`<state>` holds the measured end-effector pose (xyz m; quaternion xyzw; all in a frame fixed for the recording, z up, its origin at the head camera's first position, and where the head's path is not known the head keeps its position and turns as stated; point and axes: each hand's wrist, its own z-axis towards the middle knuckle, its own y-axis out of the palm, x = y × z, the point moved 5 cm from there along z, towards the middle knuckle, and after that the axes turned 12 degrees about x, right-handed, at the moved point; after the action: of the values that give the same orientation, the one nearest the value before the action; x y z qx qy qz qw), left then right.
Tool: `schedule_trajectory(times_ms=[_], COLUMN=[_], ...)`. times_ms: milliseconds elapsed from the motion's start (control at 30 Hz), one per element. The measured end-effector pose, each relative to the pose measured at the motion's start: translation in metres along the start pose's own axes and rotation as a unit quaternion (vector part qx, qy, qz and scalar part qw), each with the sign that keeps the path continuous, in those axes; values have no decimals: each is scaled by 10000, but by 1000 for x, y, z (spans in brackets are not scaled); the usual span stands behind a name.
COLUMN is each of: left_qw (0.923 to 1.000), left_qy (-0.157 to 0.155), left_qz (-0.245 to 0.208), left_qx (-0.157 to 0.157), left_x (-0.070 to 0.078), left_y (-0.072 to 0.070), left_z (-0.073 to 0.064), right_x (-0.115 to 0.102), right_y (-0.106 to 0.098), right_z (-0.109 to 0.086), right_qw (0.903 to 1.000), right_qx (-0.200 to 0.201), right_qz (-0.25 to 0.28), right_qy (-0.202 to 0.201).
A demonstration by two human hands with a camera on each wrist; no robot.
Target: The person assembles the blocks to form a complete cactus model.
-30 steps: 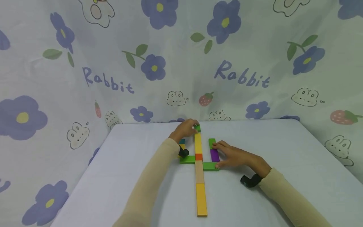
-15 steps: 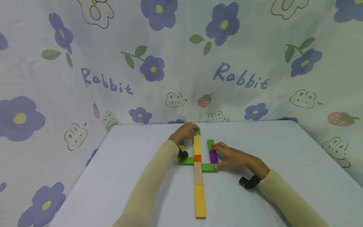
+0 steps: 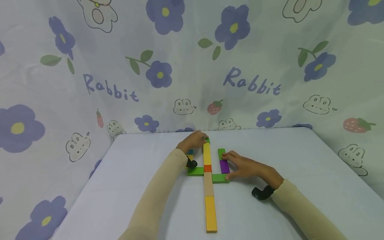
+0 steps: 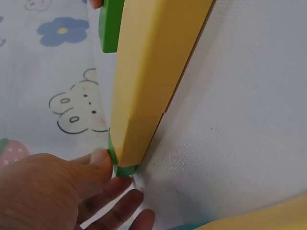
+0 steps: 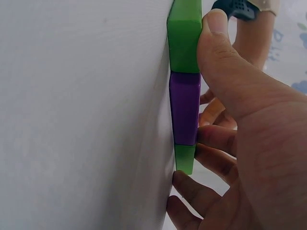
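With thumb and fingers, my left hand (image 3: pixel 193 140) pinches a small green block (image 3: pixel 207 140) at the far end of a lengthwise row; the left wrist view shows its thumb against the block's side. That row continues toward me with a yellow block (image 3: pixel 207 153), a red-orange block (image 3: pixel 207 168), a tan block (image 3: pixel 208 184) and another yellow block (image 4: pixel 163 52). My right hand (image 3: pixel 244 165) spreads along the right branch. Its thumb touches the right green block (image 3: pixel 220 178), while its fingers rest at the purple block (image 5: pixel 184 108) and the farther green block (image 5: pixel 184 159).
A left green block (image 3: pixel 195 171) meets the row's left side. Beyond it, partly hidden by my left wrist, lies a teal block (image 3: pixel 190 152) with yellow beside it. The white tabletop (image 3: pixel 120 186) meets a patterned curtain (image 3: pixel 186 66) at the back.
The head view has shifted slightly, so everything sits a little lower and further left. Both hands stay at the same blocks; the far green block shows a little less beyond the left fingers.
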<state>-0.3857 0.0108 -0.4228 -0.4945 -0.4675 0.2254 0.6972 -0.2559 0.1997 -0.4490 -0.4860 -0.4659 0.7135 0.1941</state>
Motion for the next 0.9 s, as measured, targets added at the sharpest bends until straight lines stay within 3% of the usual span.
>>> schedule_trajectory(times_ms=[900], left_qw=[9995], left_qy=[-267], left_qz=[-153], left_qx=[62], left_x=[-7], left_y=[0], left_z=[-4], right_x=[-1], right_y=[0], right_z=[-1], right_qw=[10000], right_qx=[2], right_qz=[-34], right_qy=[44])
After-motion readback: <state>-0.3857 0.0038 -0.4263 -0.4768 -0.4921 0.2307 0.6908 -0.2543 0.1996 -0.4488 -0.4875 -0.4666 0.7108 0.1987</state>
